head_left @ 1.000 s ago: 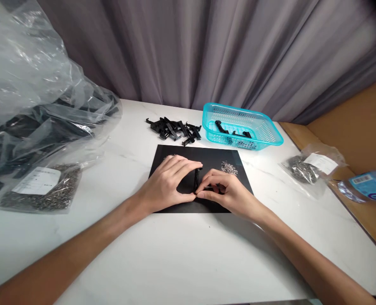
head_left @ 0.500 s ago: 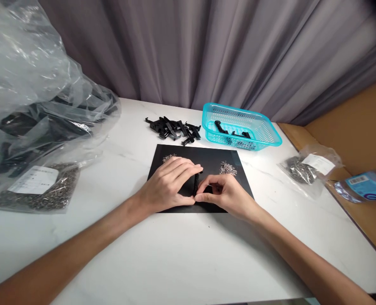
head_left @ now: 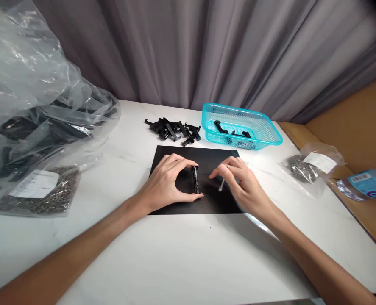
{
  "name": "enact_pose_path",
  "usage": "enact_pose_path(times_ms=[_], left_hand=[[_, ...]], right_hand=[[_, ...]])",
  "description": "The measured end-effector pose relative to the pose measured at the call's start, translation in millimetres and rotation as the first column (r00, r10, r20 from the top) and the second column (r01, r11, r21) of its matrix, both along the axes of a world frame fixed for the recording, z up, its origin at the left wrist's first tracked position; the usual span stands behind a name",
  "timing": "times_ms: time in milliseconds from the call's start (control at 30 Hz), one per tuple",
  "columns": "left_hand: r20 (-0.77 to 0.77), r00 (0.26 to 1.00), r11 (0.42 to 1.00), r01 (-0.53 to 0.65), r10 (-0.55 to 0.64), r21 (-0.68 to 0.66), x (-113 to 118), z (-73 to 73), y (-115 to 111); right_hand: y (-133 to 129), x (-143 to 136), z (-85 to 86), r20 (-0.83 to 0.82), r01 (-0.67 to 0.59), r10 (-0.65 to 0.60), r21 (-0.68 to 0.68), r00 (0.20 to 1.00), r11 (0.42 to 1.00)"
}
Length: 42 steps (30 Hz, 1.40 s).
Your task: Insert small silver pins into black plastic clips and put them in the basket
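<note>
Between the thumb and fingertips of my left hand [head_left: 170, 180] is a long black plastic part [head_left: 196, 180], held by its two ends over the black mat [head_left: 211, 205]. My right hand [head_left: 241, 182] is to the right of that part, its fingers closed round a thin light-coloured stick [head_left: 221, 184] whose rounded end points down toward the mat. The small metal pieces on the mat are hidden behind my hands.
Several black parts [head_left: 168, 129] lie piled behind the mat. A turquoise basket [head_left: 270, 135] holds more of them. Bags of metal pieces lie at left [head_left: 54, 195] and right [head_left: 302, 169]. A large clear bag [head_left: 48, 84] fills the left back.
My right hand has moved right, away from the black part, and now has the thin stick in it. My left hand still holds the part, which is more exposed to view.
</note>
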<state>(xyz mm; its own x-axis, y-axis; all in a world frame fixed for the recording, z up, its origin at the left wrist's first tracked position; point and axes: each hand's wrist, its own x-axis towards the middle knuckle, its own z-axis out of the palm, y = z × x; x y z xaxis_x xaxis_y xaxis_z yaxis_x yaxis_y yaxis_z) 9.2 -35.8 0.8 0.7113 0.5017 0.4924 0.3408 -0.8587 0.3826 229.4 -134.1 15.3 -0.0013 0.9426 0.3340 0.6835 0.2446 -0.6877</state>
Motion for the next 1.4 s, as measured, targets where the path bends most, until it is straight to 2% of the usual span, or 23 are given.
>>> enact_pose_path(times_ms=[100, 167, 233, 333, 433, 700, 1067, 1233, 1333, 1400], left_hand=[[0.011, 1.0, 1.0, -0.017, 0.017, -0.011, -0.3, 0.2, -0.5], [0.021, 0.999, 0.999, -0.03, 0.03, -0.021, -0.4, 0.5, -0.5], [0.026, 0.999, 0.998, -0.043, 0.044, -0.034, -0.5, 0.7, 0.0], [0.027, 0.998, 0.997, -0.053, 0.054, -0.051, -0.6, 0.4, 1.4], [0.027, 0.998, 0.997, -0.053, 0.055, -0.057, -0.6, -0.4, 2.1], [0.043, 0.998, 0.998, -0.049, 0.05, -0.031, -0.2, -0.6, 1.3], [0.062, 0.998, 1.0, -0.023, 0.024, -0.014, -1.7, 0.1, 1.1], [0.015, 1.0, 1.0, -0.002, 0.002, -0.006, -2.3, -1.7, 2.1], [0.003, 1.0, 0.999, -0.029, 0.029, -0.041, -1.4, -1.3, 2.6], [0.002, 0.998, 0.996, -0.058, 0.058, -0.062, -0.9, -0.7, 3.0]], right_hand=[[-1.3, -4.9, -0.5, -0.184, -0.026, 0.009, -0.09, 0.983, 0.996], [-1.6, -7.3, -0.5, -0.373, -0.075, 0.015, -0.147, 0.928, 0.986], [-1.4, -8.8, 0.0, -0.524, -0.14, 0.04, -0.153, 0.851, 0.978], [-1.1, -9.9, 1.3, -0.622, -0.216, 0.1, -0.113, 0.777, 0.97], [-0.9, -10.8, 1.6, -0.642, -0.23, 0.127, -0.08, 0.757, 0.97], [0.3, -12.6, -2.6, -0.58, -0.217, 0.125, -0.092, 0.805, 0.972], [-4.8, -15.9, -7.0, -0.545, -0.245, 0.158, -0.091, 0.823, 0.965], [-5.0, -18.6, -12.8, -0.517, -0.266, 0.18, -0.096, 0.837, 0.959], [-5.2, -20.6, -8.8, -0.532, -0.211, 0.135, -0.085, 0.836, 0.974], [-3.8, -19.6, -4.0, -0.542, -0.101, 0.073, -0.022, 0.837, 0.995]])
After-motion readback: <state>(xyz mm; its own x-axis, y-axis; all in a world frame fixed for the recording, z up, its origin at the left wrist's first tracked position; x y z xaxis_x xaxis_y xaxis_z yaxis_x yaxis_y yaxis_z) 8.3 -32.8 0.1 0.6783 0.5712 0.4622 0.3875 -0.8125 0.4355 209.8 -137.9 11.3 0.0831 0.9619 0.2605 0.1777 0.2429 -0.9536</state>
